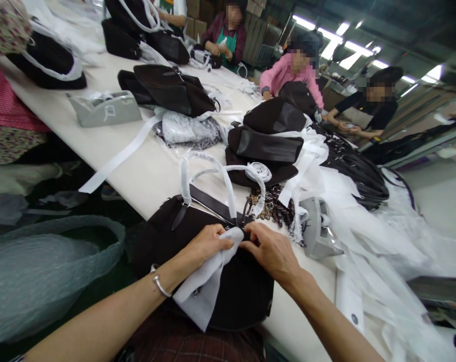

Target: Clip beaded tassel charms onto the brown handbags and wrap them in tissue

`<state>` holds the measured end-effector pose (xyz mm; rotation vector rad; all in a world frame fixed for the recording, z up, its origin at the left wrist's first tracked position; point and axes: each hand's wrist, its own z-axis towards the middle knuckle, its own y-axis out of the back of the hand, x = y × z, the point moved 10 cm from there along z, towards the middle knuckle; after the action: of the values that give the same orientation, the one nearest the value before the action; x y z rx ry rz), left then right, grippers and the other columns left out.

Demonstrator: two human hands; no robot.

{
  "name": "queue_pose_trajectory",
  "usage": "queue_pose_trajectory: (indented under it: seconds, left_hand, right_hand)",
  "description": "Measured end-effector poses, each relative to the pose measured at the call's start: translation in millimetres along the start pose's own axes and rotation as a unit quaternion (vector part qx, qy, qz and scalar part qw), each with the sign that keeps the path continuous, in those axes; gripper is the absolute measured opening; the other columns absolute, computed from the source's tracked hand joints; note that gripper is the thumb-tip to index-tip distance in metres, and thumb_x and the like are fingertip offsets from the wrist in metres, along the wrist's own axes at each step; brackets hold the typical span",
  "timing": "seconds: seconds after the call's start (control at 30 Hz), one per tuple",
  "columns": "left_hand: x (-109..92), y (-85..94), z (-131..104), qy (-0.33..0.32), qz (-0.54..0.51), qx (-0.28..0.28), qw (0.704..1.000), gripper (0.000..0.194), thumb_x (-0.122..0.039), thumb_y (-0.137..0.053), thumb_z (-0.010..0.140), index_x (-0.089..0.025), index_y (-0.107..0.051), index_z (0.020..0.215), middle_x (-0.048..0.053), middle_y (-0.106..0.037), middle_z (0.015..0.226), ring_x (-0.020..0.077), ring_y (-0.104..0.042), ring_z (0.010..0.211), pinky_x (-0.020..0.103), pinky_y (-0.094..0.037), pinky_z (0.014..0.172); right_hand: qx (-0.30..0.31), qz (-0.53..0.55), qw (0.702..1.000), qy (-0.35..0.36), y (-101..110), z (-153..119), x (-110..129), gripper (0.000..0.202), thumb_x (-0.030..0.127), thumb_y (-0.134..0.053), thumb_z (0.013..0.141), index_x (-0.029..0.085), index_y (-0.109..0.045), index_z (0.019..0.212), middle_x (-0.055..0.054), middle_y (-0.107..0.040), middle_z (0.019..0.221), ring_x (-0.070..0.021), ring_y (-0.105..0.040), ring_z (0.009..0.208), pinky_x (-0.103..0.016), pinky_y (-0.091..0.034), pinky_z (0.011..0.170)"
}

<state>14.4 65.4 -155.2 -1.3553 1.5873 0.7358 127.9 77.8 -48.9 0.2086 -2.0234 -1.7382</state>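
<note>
A dark handbag (243, 281) lies at the near table edge in front of me, its two handles (228, 186) wrapped in white material and standing up. My left hand (211, 244) pinches a piece of white foam sheet (207, 291), which hangs down over the bag's side. Beside it, my right hand (268, 246) has its thumb and fingers closed at the bag's top edge, near the base of a handle. What lies between those right fingertips is too small to make out. A metal zipper (209, 208) runs along the bag's opening.
More dark bags (266, 141) and a plastic-wrapped bundle (190, 128) are on the table. Chains (275, 206) lie near a grey tape dispenser (318, 226); white strips (349, 221) pile up at right. A foam roll (43, 271) stands at left. Several people work around the table.
</note>
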Motion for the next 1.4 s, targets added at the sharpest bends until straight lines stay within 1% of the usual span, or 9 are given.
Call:
queue_pose_trajectory:
  seconds: [0.13,0.33,0.53,0.73,0.9,1.0,1.13,1.23,1.4]
  left_hand:
    - [-4.4,0.0,-0.8,-0.041,0.054,-0.023,0.997,0.018,-0.022,-0.069,0.065,-0.016,-0.056,0.077,-0.003,-0.055,0.066,0.011,-0.047,0.057,0.022,-0.031,0.051]
    - [-11.1,1.8,-3.8,-0.034,0.171,-0.038,0.984,0.021,-0.025,-0.07,0.064,-0.016,-0.058,0.079,-0.003,-0.058,0.069,0.0118,-0.049,0.059,0.022,-0.03,0.05]
    - [-3.3,8.0,-47.6,0.058,0.079,0.05,0.994,0.042,-0.028,-0.068,0.067,-0.017,-0.056,0.105,0.001,-0.066,0.083,0.0151,-0.059,0.068,0.022,-0.041,0.055]
    - [13.9,29.6,-78.9,0.1,0.034,0.048,0.993,0.035,-0.024,-0.068,0.066,-0.015,-0.06,0.099,0.001,-0.067,0.084,0.014,-0.059,0.066,0.021,-0.041,0.057]
    - [18.5,30.0,-77.4,0.101,-0.019,0.056,0.993,0.031,-0.024,-0.069,0.065,-0.013,-0.06,0.093,-0.001,-0.062,0.075,0.0103,-0.053,0.058,0.021,-0.038,0.055]
    - [15.4,30.2,-76.9,0.071,0.013,0.05,0.996,0.029,-0.025,-0.069,0.066,-0.014,-0.06,0.092,-0.003,-0.061,0.073,0.0106,-0.052,0.059,0.021,-0.037,0.056]
    - [-6.6,34.0,-81.5,-0.047,0.163,0.013,0.985,0.02,-0.03,-0.065,0.074,-0.018,-0.063,0.091,0.0,-0.066,0.086,0.0175,-0.059,0.08,0.025,-0.043,0.074]
    - [-21.3,36.5,-89.3,-0.117,0.261,-0.028,0.958,0.019,-0.031,-0.063,0.079,-0.021,-0.065,0.096,0.003,-0.069,0.102,0.0221,-0.06,0.096,0.029,-0.042,0.088]
    - [-23.6,50.7,-105.0,-0.148,0.269,-0.099,0.947,0.035,-0.027,-0.062,0.081,-0.023,-0.053,0.115,0.005,-0.064,0.109,0.0214,-0.06,0.1,0.029,-0.043,0.09]
  right_hand:
    - [0.086,-0.088,0.976,0.18,-8.8,20.5,34.6,0.038,0.027,-0.071,0.079,0.028,-0.061,0.116,-0.004,-0.062,0.099,-0.02,-0.06,0.088,-0.027,-0.04,0.067]
    - [0.188,-0.138,0.947,0.22,-38.4,45.3,32.5,0.023,0.036,-0.077,0.071,0.022,-0.069,0.088,-0.004,-0.06,0.09,-0.0183,-0.06,0.075,-0.026,-0.035,0.055]
    - [0.153,-0.138,0.953,0.223,-32.7,40.0,27.7,0.026,0.034,-0.079,0.07,0.022,-0.068,0.091,-0.005,-0.06,0.094,-0.0189,-0.06,0.078,-0.027,-0.038,0.06]
    - [0.058,-0.082,0.957,0.273,13.6,-14.3,56.3,0.056,0.027,-0.079,0.072,0.023,-0.056,0.122,-0.008,-0.059,0.115,-0.0258,-0.054,0.101,-0.038,-0.041,0.085]
    - [0.044,-0.033,0.929,0.367,-0.3,-54.8,101.1,0.022,0.024,-0.058,0.091,0.023,-0.059,0.113,-0.007,-0.06,0.116,-0.0232,-0.05,0.107,-0.039,-0.037,0.093]
    - [0.038,0.001,0.916,0.4,-17.7,-50.1,115.1,0.016,0.023,-0.047,0.097,0.022,-0.063,0.094,-0.005,-0.063,0.1,-0.0194,-0.051,0.096,-0.035,-0.038,0.086]
    - [0.044,0.053,0.923,0.379,-32.2,-25.4,113.2,0.015,0.023,-0.05,0.095,0.021,-0.063,0.091,-0.002,-0.061,0.085,-0.0157,-0.051,0.081,-0.03,-0.039,0.076]
    - [0.04,0.099,0.928,0.358,-37.2,-12.5,109.4,0.014,0.032,-0.054,0.094,0.022,-0.064,0.093,-0.003,-0.06,0.092,-0.0147,-0.052,0.084,-0.026,-0.04,0.071]
    - [0.018,0.096,0.931,0.352,-43.8,-3.7,111.9,0.04,0.053,-0.05,0.091,0.02,-0.059,0.111,-0.009,-0.059,0.108,-0.0186,-0.051,0.096,-0.03,-0.044,0.081]
